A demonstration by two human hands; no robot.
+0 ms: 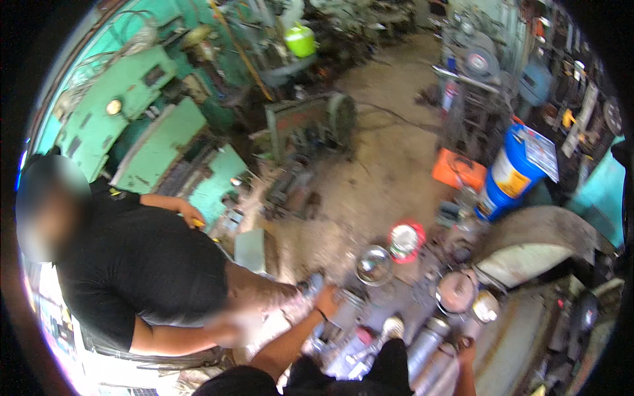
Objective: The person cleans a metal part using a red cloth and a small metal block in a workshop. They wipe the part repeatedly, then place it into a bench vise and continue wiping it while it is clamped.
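My left hand [326, 300], with a dark band at its wrist, reaches low over the bench beside a grey metal part [350, 300]. Its fingers are too blurred to tell whether they grip that part. At the lower right, my right hand [466, 353] curls its fingers round something small and brownish that I cannot make out. Left of it lies a silver cylinder [428, 340]. Beyond my hands are a round steel bowl [374, 265], a red-rimmed dish [406, 241] and a pinkish round pan [456, 292].
A person in a black shirt [142, 264] stands close on my left. A blue drum [512, 175] and an orange case [459, 169] are at the right, near a large curved metal guard [528, 247]. Heavy green machinery [310, 125] stands on the floor ahead.
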